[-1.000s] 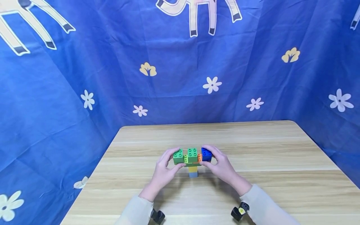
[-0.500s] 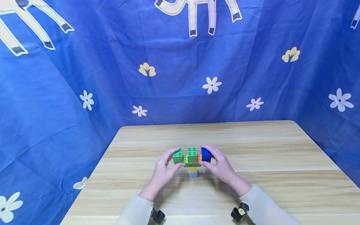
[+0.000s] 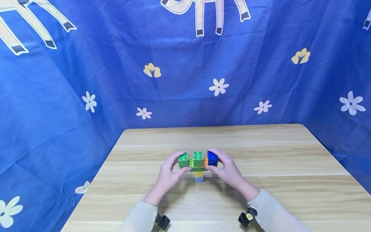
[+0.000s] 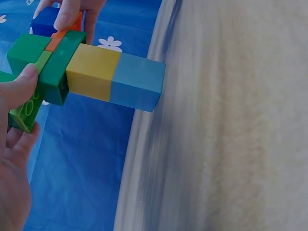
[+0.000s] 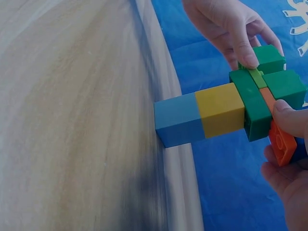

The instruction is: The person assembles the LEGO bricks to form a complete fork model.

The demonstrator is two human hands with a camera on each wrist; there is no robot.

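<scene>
A building-brick model stands upright in the middle of the table, between both hands. Its column is a light-blue brick (image 5: pixel 178 122) at the bottom with a yellow brick (image 5: pixel 221 110) above. Across these lies a long dark-green brick (image 4: pixel 60 70), topped by a thin lime plate (image 3: pixel 191 162) and a thin orange plate (image 5: pixel 281 142). On top sit a left green brick (image 3: pixel 183 161), a middle green brick (image 3: pixel 198 159) and a dark-blue brick (image 3: pixel 212 159). My left hand (image 3: pixel 168 175) grips the left end, thumb in front, fingers behind. My right hand (image 3: pixel 229 170) pinches the right end likewise.
The wood-grain table (image 3: pixel 269 145) reaches out on all sides of the model. A blue patterned cloth (image 3: pixel 185 109) hangs behind the table and along its sides. Each sleeve has a black wrist device (image 3: pixel 162 221) near the table's front.
</scene>
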